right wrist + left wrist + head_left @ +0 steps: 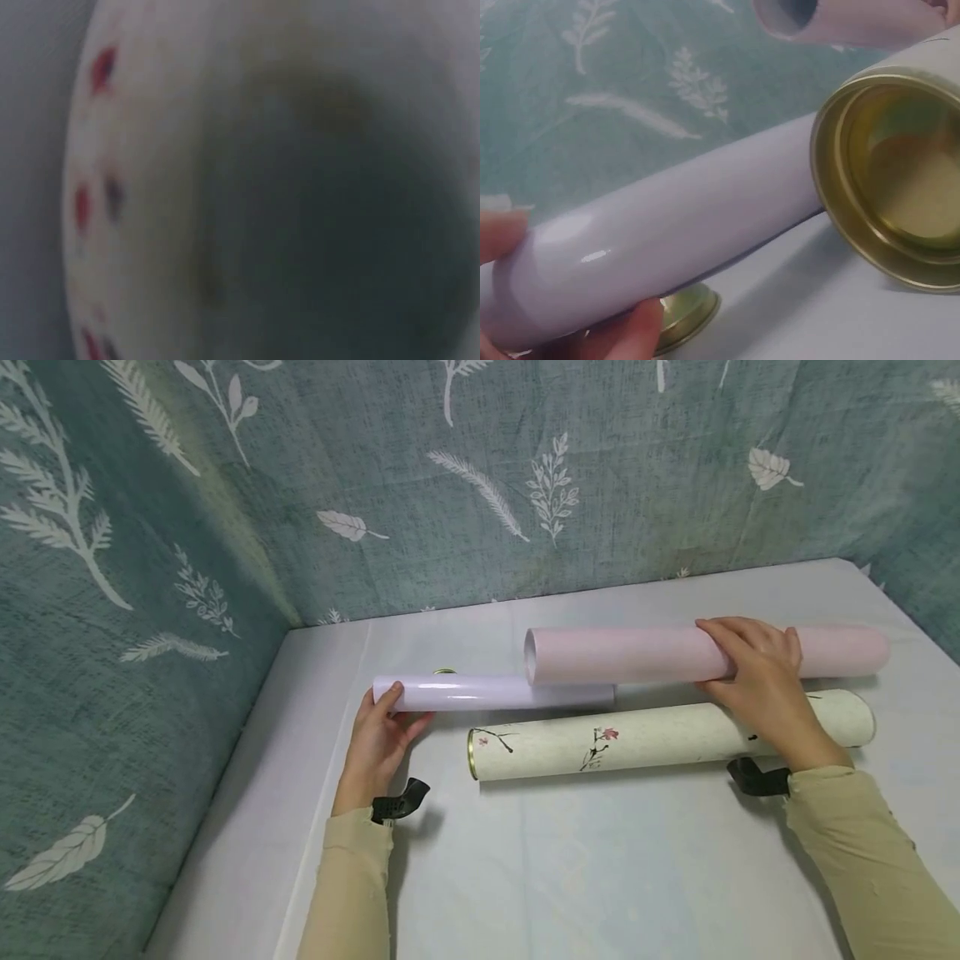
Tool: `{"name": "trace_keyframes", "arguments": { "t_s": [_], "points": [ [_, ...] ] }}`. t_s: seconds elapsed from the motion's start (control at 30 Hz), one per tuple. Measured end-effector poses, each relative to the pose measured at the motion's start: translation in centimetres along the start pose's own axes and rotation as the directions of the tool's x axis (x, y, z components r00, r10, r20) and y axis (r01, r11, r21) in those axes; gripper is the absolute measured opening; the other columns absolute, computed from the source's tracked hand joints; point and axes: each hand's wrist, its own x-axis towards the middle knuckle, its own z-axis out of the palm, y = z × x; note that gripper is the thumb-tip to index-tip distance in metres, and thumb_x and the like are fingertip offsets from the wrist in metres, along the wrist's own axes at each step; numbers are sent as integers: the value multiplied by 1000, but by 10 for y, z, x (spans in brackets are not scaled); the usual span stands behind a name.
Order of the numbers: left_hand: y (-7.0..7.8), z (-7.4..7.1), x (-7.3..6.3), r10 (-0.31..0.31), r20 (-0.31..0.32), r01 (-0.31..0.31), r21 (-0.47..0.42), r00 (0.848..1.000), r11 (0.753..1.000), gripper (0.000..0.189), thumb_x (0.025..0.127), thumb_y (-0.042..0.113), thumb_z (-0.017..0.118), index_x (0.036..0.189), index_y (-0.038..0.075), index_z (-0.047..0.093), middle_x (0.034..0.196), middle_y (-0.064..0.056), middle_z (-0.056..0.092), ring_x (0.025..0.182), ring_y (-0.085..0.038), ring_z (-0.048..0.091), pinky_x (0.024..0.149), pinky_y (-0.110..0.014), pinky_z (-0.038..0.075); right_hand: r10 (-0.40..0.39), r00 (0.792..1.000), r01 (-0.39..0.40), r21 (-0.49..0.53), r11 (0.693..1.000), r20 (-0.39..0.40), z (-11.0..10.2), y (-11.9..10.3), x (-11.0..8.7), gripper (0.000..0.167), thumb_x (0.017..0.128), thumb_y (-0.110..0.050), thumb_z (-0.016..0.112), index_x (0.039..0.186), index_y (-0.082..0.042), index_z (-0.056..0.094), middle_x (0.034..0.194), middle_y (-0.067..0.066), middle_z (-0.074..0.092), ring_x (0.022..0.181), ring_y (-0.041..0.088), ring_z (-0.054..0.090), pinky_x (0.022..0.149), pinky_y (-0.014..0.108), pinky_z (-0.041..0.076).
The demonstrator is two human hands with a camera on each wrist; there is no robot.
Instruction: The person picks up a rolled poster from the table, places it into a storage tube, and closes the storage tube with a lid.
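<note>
Left hand grips white roll at end; right hand, pink tube.

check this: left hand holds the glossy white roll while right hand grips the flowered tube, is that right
Not quite: the right hand grips the pink tube, not the flowered tube, as the head view shows. The left hand does hold the glossy white roll.

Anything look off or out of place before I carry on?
Possibly one thing: a gold lid sits on the table behind the white roll, apart from the gold-rimmed floral tube it might belong to. I see no spill or damage; the right wrist view is too blurred to judge.
</note>
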Motion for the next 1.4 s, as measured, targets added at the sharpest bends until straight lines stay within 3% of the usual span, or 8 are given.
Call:
{"name": "trace_keyframes", "arguments": {
  "t_s": [0.3,0.5,0.87,1.1,1.27,1.4],
  "points": [
    [7,-6,1,-6,-93,4,-24,996,1000,52,83,28,64,124,10,38,119,-11,42,105,-22,50,88,-37,42,-10,1000,11,-55,998,16,5,1,-2,72,63,-3,78,128,-13,47,125,12,44,118,35,30,98,59,-3],
    [9,-9,0,-3,-142,2,-6,990,1000,52,85,32,61,124,12,34,118,-14,41,99,-29,55,85,-41,43,-18,1000,19,-63,998,9,5,2,-2,72,62,-3,79,126,-12,48,124,12,45,118,35,31,98,60,-2],
    [21,-27,-4,65,-144,-68,-17,988,998,56,85,36,59,128,17,29,126,-12,33,111,-30,47,86,-42,43,-17,1000,15,-72,997,-17,6,1,0,71,61,-2,79,125,-11,49,123,13,46,117,36,32,98,60,-3],
    [32,-38,-6,73,-236,-111,-149,969,983,57,82,34,63,126,17,30,127,-10,34,112,-28,43,89,-42,42,1,1000,-2,-74,997,-11,7,2,0,72,62,-2,78,127,-12,48,123,14,45,117,37,32,98,59,-3],
    [38,-45,-6,38,-305,-135,-303,951,943,60,79,30,68,126,18,32,126,-9,34,112,-27,43,86,-39,44,5,1000,-6,-76,997,-2,6,3,0,72,63,-2,78,127,-12,48,123,14,45,117,36,31,98,59,-4],
    [40,-49,-6,20,-320,-144,-370,947,918,62,79,29,68,127,20,30,126,-8,34,110,-27,45,85,-38,45,0,1000,-1,-75,997,-9,6,2,0,71,61,-2,79,125,-11,49,123,13,45,117,36,32,98,59,-3]
  ]
}}
